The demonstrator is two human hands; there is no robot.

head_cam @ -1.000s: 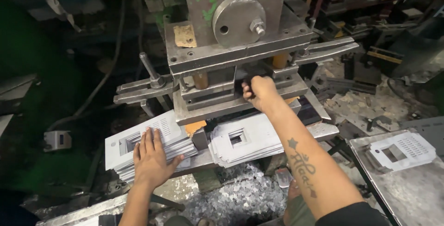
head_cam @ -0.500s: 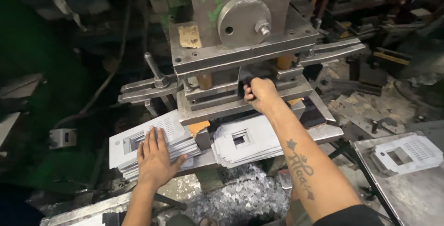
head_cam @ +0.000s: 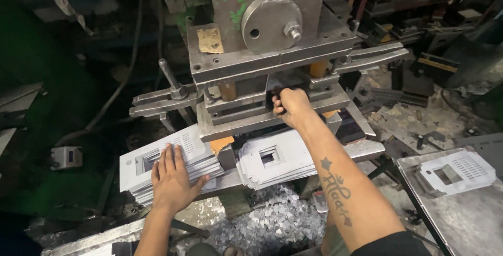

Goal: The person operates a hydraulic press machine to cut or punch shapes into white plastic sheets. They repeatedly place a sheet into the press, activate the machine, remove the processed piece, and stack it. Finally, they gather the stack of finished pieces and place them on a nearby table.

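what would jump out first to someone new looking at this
The big grey press fills the top centre, and the right hand reaches into its die gap, closed around something dark. Below it, the left hand lies flat on the left stack of pale sheets with square cut-outs, a second stack sits to its right, and metal scrap litters the floor beneath.

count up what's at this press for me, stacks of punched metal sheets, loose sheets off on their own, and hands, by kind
Stacks of punched sheets: 2, the left stack under the left hand and the middle stack.
Loose punched sheet: 1, the sheet on the right table.
Hands: 2, including the right hand at the press.
Total: 5
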